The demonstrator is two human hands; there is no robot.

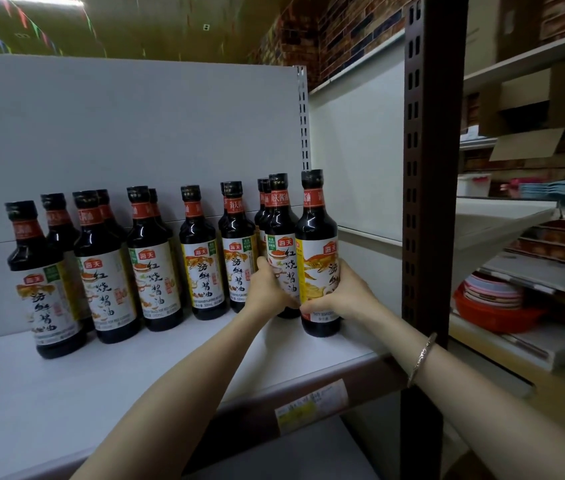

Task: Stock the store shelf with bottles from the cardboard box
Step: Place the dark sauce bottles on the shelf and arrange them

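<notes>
Head: hands [309, 292] seemingly gripping bottles [300, 258]

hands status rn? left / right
Left hand: gripping the white-label bottle on the shelf.
Right hand: gripping the yellow-label bottle beside it.

Ahead of you: grey back panel [118, 126] with a slotted white upright [303, 116]. Brick-pattern wall [343, 32] above right; coloured bunting [14, 19] under the ceiling. Dark brown slotted post [430, 168] at your right, cluttered shelving [530, 209] beyond.
</notes>
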